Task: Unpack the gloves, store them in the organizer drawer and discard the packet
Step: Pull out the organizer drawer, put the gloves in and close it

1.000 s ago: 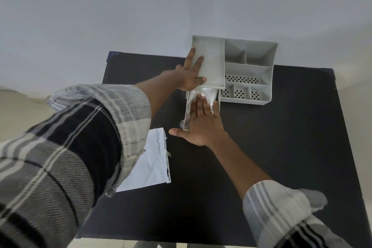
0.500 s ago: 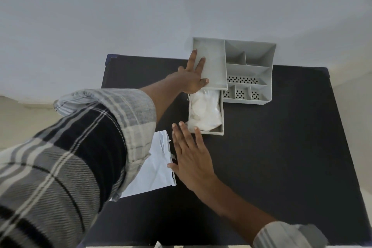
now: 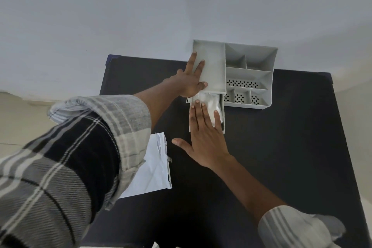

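A grey plastic organizer (image 3: 249, 70) stands at the far edge of the black table (image 3: 281, 147), against the wall. Its drawer (image 3: 223, 115) is pulled out toward me, and white gloves (image 3: 211, 102) lie in it. My left hand (image 3: 189, 80) rests flat on the organizer's left top, fingers spread. My right hand (image 3: 203, 135) lies flat with its fingers on the gloves, covering the drawer's front. The empty white packet (image 3: 149, 169) lies on the table to the left, partly under my left sleeve.
A pale wall rises directly behind the organizer. The organizer's right side has several open compartments (image 3: 245, 86), some with perforated floors. The table's right edge (image 3: 338, 127) borders a light floor.
My right hand, drawn back from the drawer half a second ago, has moved forward and lies flat on the gloves again. My left hand has stayed on the organizer.
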